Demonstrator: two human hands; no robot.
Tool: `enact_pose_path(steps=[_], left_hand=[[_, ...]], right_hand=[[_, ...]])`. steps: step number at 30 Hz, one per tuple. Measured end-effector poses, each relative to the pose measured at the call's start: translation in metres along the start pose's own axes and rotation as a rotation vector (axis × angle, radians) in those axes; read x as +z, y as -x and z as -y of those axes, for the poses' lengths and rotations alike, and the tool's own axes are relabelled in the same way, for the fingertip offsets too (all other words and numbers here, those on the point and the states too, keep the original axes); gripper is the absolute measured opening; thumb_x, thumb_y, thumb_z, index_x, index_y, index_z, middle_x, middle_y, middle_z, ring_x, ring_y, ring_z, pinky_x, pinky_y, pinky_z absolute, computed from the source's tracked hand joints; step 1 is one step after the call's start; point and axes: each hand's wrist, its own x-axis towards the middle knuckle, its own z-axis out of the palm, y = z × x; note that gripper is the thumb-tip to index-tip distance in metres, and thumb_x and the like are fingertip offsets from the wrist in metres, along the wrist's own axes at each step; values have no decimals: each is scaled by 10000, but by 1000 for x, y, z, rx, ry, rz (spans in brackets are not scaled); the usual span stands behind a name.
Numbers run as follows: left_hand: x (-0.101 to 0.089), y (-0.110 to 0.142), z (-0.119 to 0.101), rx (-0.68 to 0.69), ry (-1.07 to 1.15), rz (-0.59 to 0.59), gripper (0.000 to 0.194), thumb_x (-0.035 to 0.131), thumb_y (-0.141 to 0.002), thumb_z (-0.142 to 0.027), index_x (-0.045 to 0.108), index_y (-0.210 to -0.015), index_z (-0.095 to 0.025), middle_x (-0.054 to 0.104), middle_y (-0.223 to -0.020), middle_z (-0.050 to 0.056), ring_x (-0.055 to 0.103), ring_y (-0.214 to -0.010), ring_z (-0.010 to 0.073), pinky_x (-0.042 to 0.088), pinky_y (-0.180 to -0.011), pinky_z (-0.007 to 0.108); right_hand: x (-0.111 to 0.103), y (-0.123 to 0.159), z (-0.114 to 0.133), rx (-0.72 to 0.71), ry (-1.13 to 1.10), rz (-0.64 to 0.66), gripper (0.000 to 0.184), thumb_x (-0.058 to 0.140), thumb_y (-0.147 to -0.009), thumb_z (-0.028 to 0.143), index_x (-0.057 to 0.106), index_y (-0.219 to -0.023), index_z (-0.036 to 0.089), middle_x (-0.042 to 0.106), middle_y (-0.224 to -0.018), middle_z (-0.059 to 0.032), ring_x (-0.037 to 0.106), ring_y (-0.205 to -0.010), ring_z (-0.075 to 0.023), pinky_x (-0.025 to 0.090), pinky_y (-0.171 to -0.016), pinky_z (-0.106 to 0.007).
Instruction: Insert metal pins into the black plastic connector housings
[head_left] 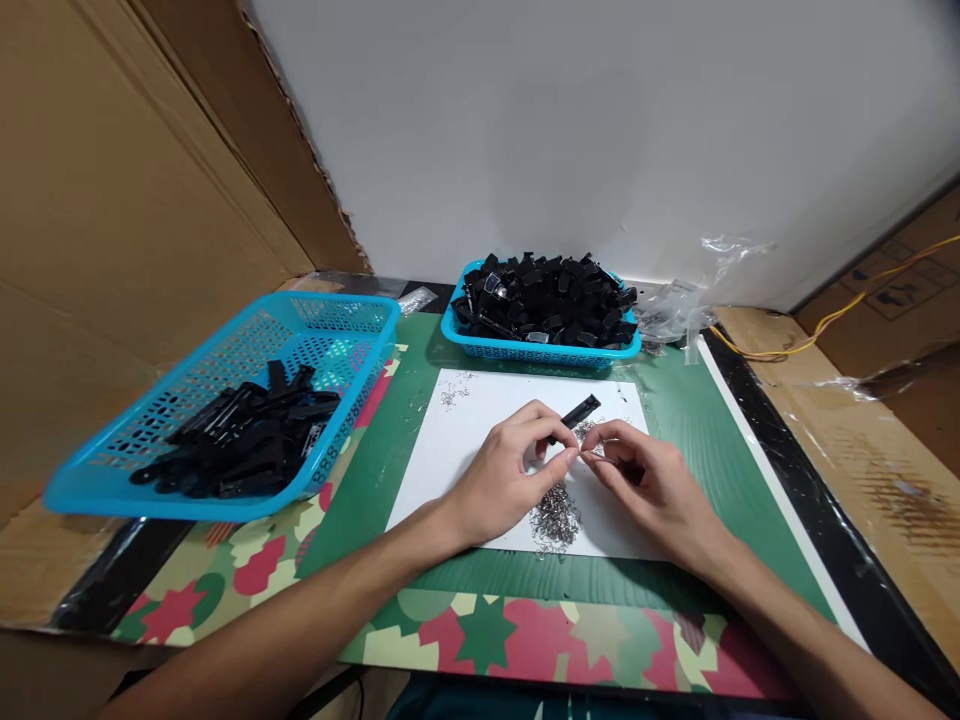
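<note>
My left hand (514, 465) is closed around a slim black plastic part (582, 410), whose far end sticks out beyond the fingers, pointing up and right. Thumb and fingers of my right hand (652, 480) are pinched close to my left fingertips. A thin, light-coloured piece (604, 457) shows at the right fingers, too small to name surely. Beneath both hands lies a pile of small metal springs or clips (555, 520) on a white sheet (427, 490). The near end of the black part is hidden by my left hand.
A blue basket (382, 345) at left holds several black plastic parts (247, 430). Another blue basket (547, 352) at the back is heaped with small black pieces (555, 290). Plastic bags (671, 310) lie beside it. Cardboard (135, 200) stands at left; a yellow cable (832, 315) runs at right.
</note>
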Motion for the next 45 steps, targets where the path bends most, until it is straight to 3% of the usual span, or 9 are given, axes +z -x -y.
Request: enact_pose_path(steps=[3, 11, 20, 29, 32, 35, 40, 45], left_hand=[[0, -1, -1, -4, 26, -47, 131, 619, -1003, -269, 711, -966, -184, 613, -975, 39, 546, -840, 157, 443, -749, 288], [1, 0, 2, -8, 7, -33, 124, 618, -1001, -270, 710, -973, -191, 607, -956, 29, 538, -808, 150, 442, -751, 289], [7, 0, 0, -30, 26, 25, 124, 601, -1002, -255, 703, -974, -191, 597, -1002, 28, 560, -845, 152, 444, -759, 294], [1, 2, 0, -17, 180, 128, 206, 489, -1060, -257, 690, -1089, -220, 627, -1105, 54, 594, -1050, 210, 443, -968, 361], [7, 2, 4, -41, 297, 64, 101, 578, -1029, -254, 599, -1122, -222, 612, -1087, 42, 602, -1030, 193, 474, -931, 335], [11, 2, 6, -52, 426, -25, 271, 714, -952, -224, 545, -1163, -232, 609, -1127, 39, 621, -1079, 187, 489, -925, 303], [8, 0, 0, -81, 470, -30, 508, 812, -875, -191, 585, -1324, -254, 721, -1084, 35, 666, -1005, 168, 512, -893, 279], [7, 1, 0, -117, 423, -47, 498, 830, -842, -170, 689, -1312, -255, 772, -1104, 37, 703, -1021, 171, 546, -941, 278]], right_hand=[[0, 0, 3, 19, -55, -27, 166, 575, -1017, 362, 658, -1062, 226, 423, -603, 74, 373, -563, -133, 291, -548, -273], [4, -5, 0, 57, -249, -79, 231, 663, -949, 396, 723, -894, 180, 456, -601, 46, 375, -543, -109, 283, -494, -250], [1, 0, 7, -21, -85, -252, 111, 707, -843, 249, 774, -790, 177, 542, -532, 36, 442, -453, -96, 325, -434, -230], [-3, 6, -2, -352, 275, -419, 109, 661, -906, 170, 762, -897, 208, 543, -562, 41, 433, -453, -97, 363, -462, -254], [-5, 4, -3, -530, 333, -445, 153, 645, -902, 91, 738, -900, 213, 524, -555, 53, 444, -471, -98, 389, -497, -250], [-5, 2, -5, -653, 322, -435, 177, 655, -892, 43, 721, -954, 194, 529, -560, 64, 427, -474, -94, 385, -515, -250], [-5, 5, -11, -737, 400, -361, 130, 672, -951, 97, 715, -1068, 135, 580, -616, 27, 417, -505, -112, 330, -527, -292], [-7, 6, -6, -750, 474, -302, 104, 636, -976, 81, 735, -1000, 104, 506, -566, 43, 372, -495, -117, 288, -509, -307]])
